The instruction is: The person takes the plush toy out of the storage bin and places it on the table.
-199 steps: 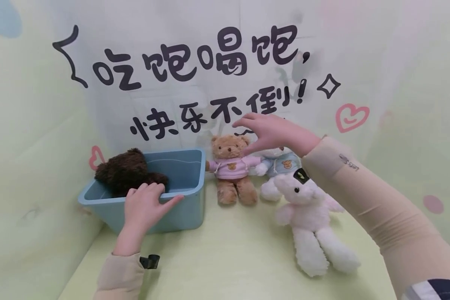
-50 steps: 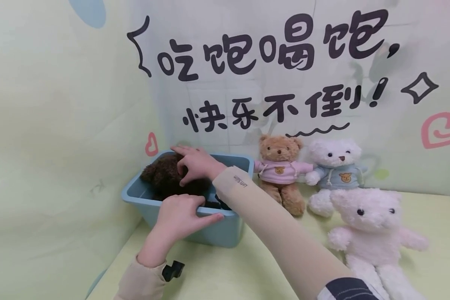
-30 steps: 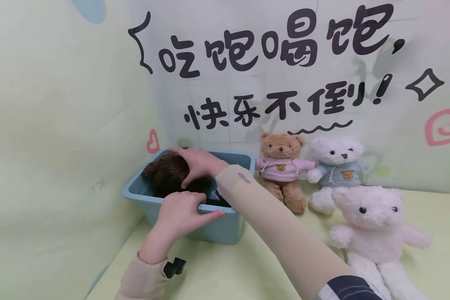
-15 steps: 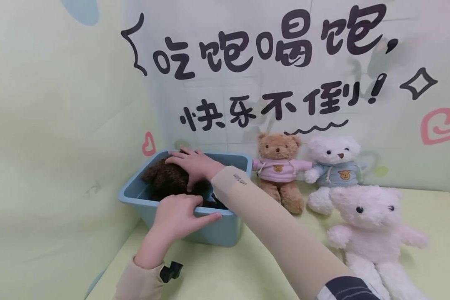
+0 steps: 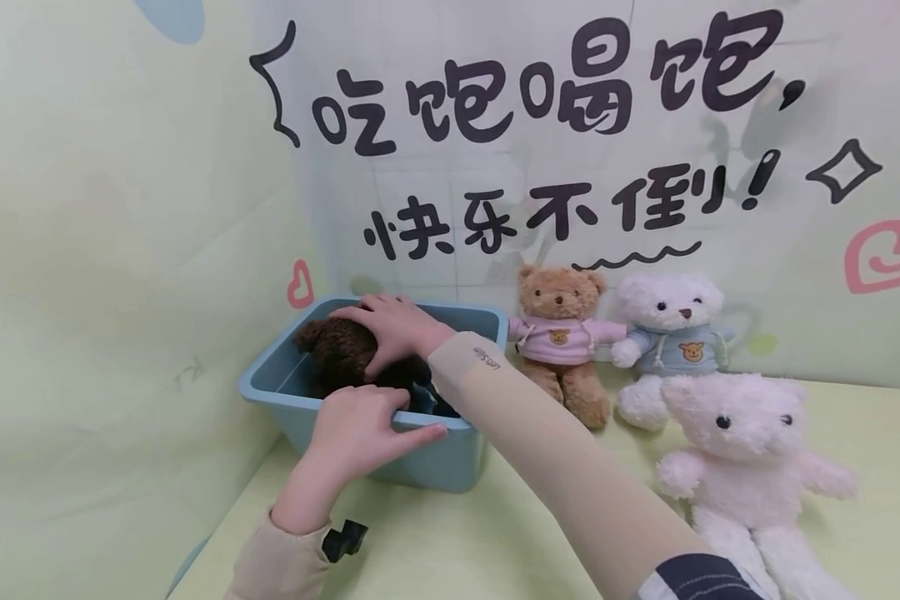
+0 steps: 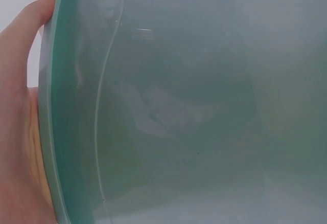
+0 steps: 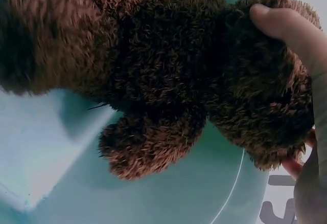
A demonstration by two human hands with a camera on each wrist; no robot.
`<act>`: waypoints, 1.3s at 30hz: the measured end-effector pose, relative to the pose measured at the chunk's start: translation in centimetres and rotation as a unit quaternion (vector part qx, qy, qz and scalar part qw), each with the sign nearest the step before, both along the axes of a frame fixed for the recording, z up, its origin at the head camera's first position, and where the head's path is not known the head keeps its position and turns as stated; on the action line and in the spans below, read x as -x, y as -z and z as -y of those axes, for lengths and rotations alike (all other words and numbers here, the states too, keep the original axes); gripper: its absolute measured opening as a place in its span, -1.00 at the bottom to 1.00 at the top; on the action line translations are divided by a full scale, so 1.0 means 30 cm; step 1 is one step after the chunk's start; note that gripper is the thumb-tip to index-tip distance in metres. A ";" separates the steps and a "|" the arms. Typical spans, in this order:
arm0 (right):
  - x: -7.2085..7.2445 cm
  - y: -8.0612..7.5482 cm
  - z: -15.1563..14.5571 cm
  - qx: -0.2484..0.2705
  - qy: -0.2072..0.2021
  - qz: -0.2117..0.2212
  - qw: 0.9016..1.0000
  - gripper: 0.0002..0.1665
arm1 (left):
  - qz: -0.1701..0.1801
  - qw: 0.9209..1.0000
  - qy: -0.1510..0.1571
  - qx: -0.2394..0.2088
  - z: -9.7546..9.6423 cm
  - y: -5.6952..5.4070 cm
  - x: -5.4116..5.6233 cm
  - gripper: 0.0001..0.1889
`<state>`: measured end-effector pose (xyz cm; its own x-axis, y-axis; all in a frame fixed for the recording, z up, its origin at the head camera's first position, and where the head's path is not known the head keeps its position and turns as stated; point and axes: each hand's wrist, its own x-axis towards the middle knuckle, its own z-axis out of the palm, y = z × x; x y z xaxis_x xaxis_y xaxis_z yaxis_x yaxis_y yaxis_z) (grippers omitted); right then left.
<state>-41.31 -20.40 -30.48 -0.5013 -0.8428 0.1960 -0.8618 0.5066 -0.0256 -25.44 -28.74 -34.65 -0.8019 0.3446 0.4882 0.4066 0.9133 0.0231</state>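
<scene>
In the head view, a dark brown teddy bear (image 5: 341,354) lies inside the blue plastic bin (image 5: 442,462), low against its left half. My right hand (image 5: 401,325) reaches over the rim and grips the bear. The right wrist view shows the thumb (image 7: 271,19) on one side of the shaggy brown fur and fingertips (image 7: 292,165) at the other. One stubby limb of the bear sticks out below its body there. My left hand (image 5: 356,429) holds the bin's near rim, thumb outside and fingers curled over into it. In the left wrist view, the bin's inner wall (image 6: 168,106) fills most of the picture.
A tan bear (image 5: 558,300) in a pink hoodie and a white bear (image 5: 667,304) in a blue hoodie sit at the back wall. Nearer on the right sits a pale pink bear (image 5: 746,467). The pale table (image 5: 547,533) meets a printed wall sheet.
My right hand has come from above the seated bears into the bin and onto the brown bear, which has shifted slightly right lately. The left hand stays on the rim.
</scene>
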 end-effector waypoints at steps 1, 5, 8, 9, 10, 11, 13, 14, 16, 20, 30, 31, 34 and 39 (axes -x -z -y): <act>0.000 0.000 -0.002 0.001 -0.001 0.001 1.000 0.12 | 0.000 1.000 0.000 0.000 -0.001 -0.001 0.001 -0.38; 0.002 0.005 -0.007 -0.003 0.006 0.024 1.000 0.20 | 0.000 1.000 0.002 -0.002 -0.004 -0.002 0.003 -0.38; 0.005 0.010 -0.009 -0.009 0.014 0.031 0.999 0.28 | 0.002 1.000 0.001 -0.002 -0.005 -0.002 0.003 -0.38; 0.006 0.011 -0.010 -0.012 0.015 0.030 0.999 0.29 | 0.003 1.000 0.000 -0.001 -0.005 -0.002 0.002 -0.38; 0.006 0.011 -0.009 -0.015 0.016 0.029 0.999 0.30 | 0.004 1.000 -0.001 -0.001 -0.004 -0.002 0.002 -0.38; 0.006 0.010 -0.009 -0.017 0.018 0.024 0.999 0.30 | 0.003 1.000 -0.001 -0.003 -0.004 -0.002 0.002 -0.38; 0.008 0.008 -0.012 -0.017 0.022 0.014 1.000 0.28 | 0.003 1.000 0.001 -0.007 -0.003 -0.003 0.004 -0.38; 0.008 0.006 -0.013 -0.015 0.025 0.010 1.000 0.27 | 0.004 1.000 0.003 -0.009 -0.004 -0.003 0.006 -0.38; 0.007 0.002 -0.015 -0.012 0.030 0.004 0.999 0.23 | 0.006 1.000 0.005 -0.013 -0.003 -0.004 0.008 -0.38; 0.004 -0.018 -0.013 -0.002 0.032 0.001 0.999 0.13 | 0.017 1.000 -0.002 -0.015 0.005 -0.005 0.002 -0.37; 0.010 -0.110 -0.057 0.045 0.036 0.007 0.998 0.08 | 0.039 0.999 -0.006 -0.024 0.007 -0.009 -0.003 -0.37; 0.009 -0.120 -0.065 0.057 0.034 0.005 0.998 0.09 | 0.042 0.999 -0.005 -0.024 0.006 -0.009 -0.003 -0.37; 0.001 -0.157 -0.089 0.093 0.036 -0.009 0.995 0.11 | 0.048 0.999 0.001 -0.024 0.002 -0.009 0.000 -0.37; -0.029 -0.239 -0.125 0.130 0.046 -0.043 0.989 0.14 | 0.043 0.999 0.002 -0.021 0.005 -0.008 0.008 -0.37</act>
<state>-40.46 -16.66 -23.32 -0.5455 -0.7095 0.4460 -0.8169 0.5692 -0.0937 -25.67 -28.90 -34.41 -0.8395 0.3287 0.4326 0.4058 0.9088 0.0969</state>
